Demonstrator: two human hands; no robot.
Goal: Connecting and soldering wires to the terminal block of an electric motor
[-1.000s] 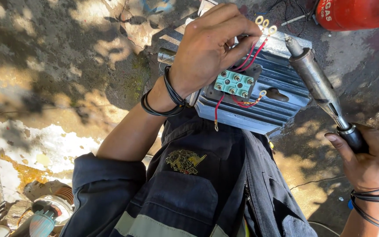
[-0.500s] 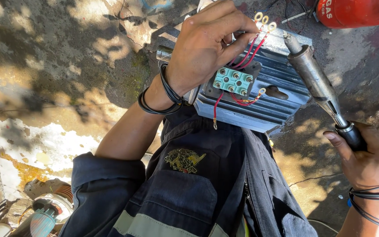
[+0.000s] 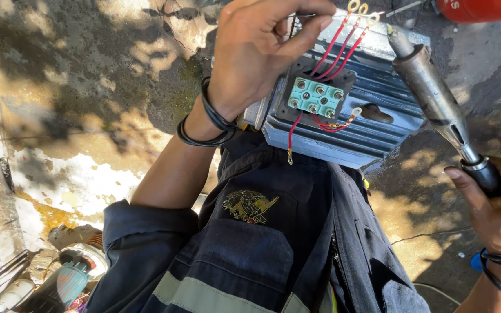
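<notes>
- Outdoors, and the ground (image 3: 59, 87) is rough concrete, cracked and stained, dappled with hard sunlight and leaf shadow.
- Pale patch (image 3: 71, 179) at left, paint or plaster flaking, with a yellow-orange stain (image 3: 44, 211) just below it.
- Bottom left, clutter (image 3: 42, 278): a teal cylinder among grimy metal parts, partly in shade.
- Top right, a red cylinder (image 3: 482, 8) lies at the frame edge.
- Right side, darker ground (image 3: 494, 87) in deep shade; bright sun lower down (image 3: 418, 232).
</notes>
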